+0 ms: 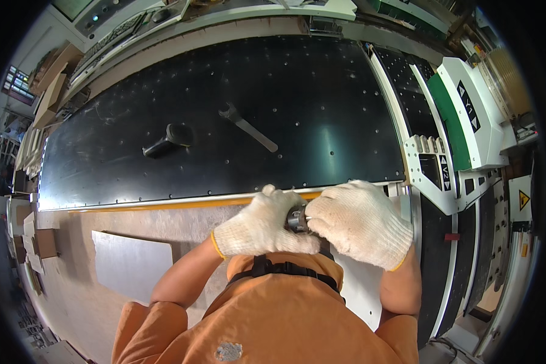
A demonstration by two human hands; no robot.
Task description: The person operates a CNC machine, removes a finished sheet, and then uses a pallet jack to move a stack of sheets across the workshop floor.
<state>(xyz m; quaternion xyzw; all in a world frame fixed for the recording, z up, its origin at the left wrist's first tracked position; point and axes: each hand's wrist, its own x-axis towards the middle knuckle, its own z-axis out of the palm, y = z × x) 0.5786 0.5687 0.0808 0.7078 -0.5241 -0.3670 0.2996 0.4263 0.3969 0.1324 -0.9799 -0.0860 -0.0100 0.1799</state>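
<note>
Both my hands wear white knitted gloves with yellow cuffs and meet in front of my chest, by the near edge of a black machine table [309, 79]. My left hand [261, 225] is wrapped round a small dark metal cylindrical part [296, 219]. From the other side, the closed fingers of my right hand [363, 223] grip its right end. The gloves cover most of the part, so its full shape is hidden. Beyond them, an open-ended wrench [250, 129] lies flat on the table. To its left rests a black tool with a handle [168, 141].
A white and green machine carriage [470, 121] stands at the table's right end, with rails running toward me. A pale flat sheet [133, 264] lies low at left. Cardboard boxes [44, 242] stand at far left. A keyboard [118, 36] sits beyond the table.
</note>
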